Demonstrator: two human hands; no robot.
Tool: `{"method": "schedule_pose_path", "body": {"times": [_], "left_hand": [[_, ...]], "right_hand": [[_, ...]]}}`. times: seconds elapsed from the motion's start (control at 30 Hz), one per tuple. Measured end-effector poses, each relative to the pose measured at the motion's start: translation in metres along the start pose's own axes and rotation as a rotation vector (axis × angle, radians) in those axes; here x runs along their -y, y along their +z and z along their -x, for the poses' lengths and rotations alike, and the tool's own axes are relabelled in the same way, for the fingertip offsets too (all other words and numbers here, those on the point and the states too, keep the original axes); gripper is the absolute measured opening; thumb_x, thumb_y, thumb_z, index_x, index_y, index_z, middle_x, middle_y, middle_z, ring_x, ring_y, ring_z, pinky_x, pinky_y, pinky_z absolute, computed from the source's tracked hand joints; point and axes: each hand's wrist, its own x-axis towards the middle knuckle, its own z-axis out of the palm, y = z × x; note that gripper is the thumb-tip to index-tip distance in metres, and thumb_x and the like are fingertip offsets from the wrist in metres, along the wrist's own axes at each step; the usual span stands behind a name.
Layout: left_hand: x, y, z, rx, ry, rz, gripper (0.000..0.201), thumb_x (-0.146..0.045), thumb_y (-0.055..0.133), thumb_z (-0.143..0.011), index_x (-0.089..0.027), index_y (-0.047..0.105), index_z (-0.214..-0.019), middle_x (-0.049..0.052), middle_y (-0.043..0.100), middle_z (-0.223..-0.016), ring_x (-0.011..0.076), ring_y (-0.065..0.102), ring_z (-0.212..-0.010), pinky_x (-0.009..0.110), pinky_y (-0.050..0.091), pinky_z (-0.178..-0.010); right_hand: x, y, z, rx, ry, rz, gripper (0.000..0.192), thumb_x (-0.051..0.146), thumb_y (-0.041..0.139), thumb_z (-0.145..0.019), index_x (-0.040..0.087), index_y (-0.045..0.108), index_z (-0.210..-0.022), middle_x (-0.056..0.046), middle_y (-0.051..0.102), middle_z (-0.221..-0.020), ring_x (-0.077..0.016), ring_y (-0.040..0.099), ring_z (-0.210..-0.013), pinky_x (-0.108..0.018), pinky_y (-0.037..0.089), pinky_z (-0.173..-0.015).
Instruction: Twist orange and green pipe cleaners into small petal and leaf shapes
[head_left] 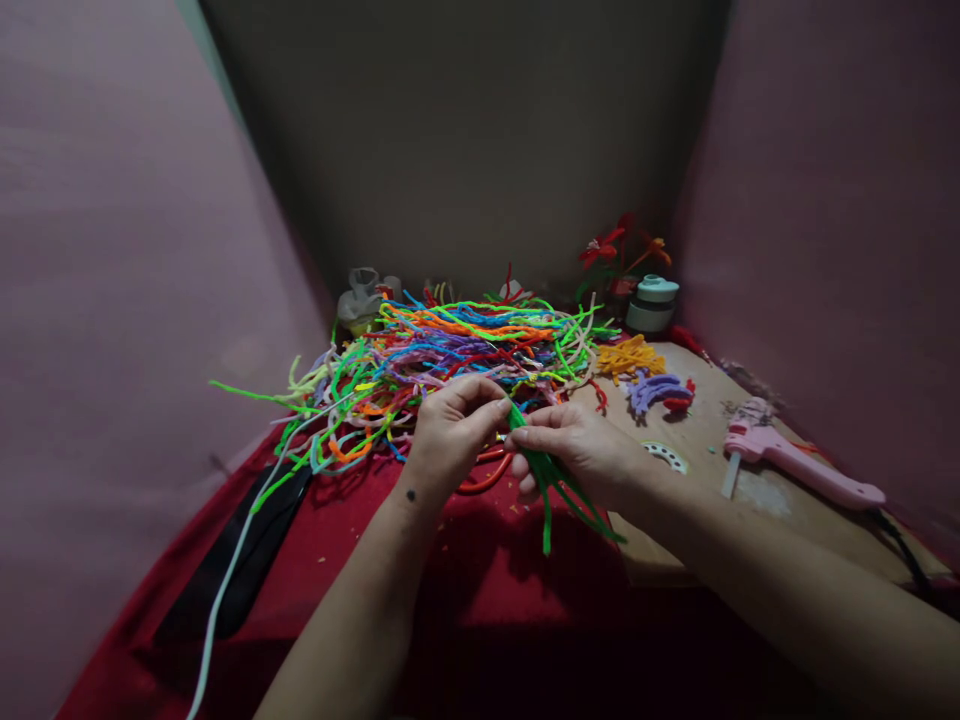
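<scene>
So, a small bundle of fuzzy dark-green pipe cleaners [555, 480] is pinched right between both hands, just above the red-cloth-covered desk [480, 570]. Its top end is clamped by the left hand [450, 430] at the fingertips, while the shaft is gripped by the right hand [577, 450], so both are equally near. The long axis runs down and slightly rightward, loose ends dangling free. The tangled multicoloured pipe-cleaner heap [450, 360] is seen just behind.

Pile of pipe cleaners [450, 360] sits at 12 o'clock from my hands [517, 440], glue gun [795, 465] on the counter [757, 520] around 3, tape rolls [651, 303] out at 1.
</scene>
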Motion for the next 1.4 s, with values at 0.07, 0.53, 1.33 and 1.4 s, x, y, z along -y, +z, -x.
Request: {"method": "schedule_pose_path", "body": {"times": [0.07,0.53,1.33,1.4], "left_hand": [[0.003,0.001,0.001,-0.05,0.122,-0.146,0.008,-0.022,0.059,-0.073,-0.016,0.059,-0.068,-0.002,0.055,-0.063,0.0083,0.048,-0.057,0.019,0.039,-0.053],[0.008,0.0,-0.006,-0.009,-0.081,-0.065,0.022,-0.033,0.054,-0.079,-0.016,0.053,-0.064,-0.005,0.042,-0.046,0.0064,0.035,-0.04,0.02,0.027,-0.042],[0.011,0.008,-0.008,0.048,-0.33,0.264,0.026,-0.037,0.067,-0.07,-0.012,0.063,-0.067,-0.007,0.04,-0.038,0.0032,0.033,-0.033,0.017,0.027,-0.037],[0.013,0.008,-0.009,-0.007,-0.296,0.24,0.027,-0.039,0.066,-0.071,-0.013,0.063,-0.066,-0.006,0.039,-0.036,0.0035,0.03,-0.031,0.017,0.02,-0.034]], "right_hand": [[0.001,0.0,-0.001,0.019,0.048,-0.009,0.009,0.017,0.053,-0.079,0.011,0.056,-0.072,-0.003,0.061,-0.054,-0.012,0.058,-0.042,-0.026,0.051,-0.045],[-0.004,-0.002,-0.013,0.092,0.026,-0.053,0.007,0.013,0.056,-0.078,0.011,0.056,-0.071,0.0,0.058,-0.052,-0.0108,0.056,-0.039,-0.026,0.052,-0.043],[-0.014,-0.007,-0.008,0.044,0.068,-0.12,0.013,0.012,0.047,-0.083,0.01,0.057,-0.077,-0.002,0.061,-0.054,-0.0126,0.058,-0.042,-0.033,0.055,-0.05],[-0.016,-0.006,-0.008,0.065,0.079,-0.135,0.012,0.013,0.048,-0.083,0.01,0.057,-0.076,-0.003,0.061,-0.055,-0.0129,0.058,-0.043,-0.033,0.055,-0.051]]}}
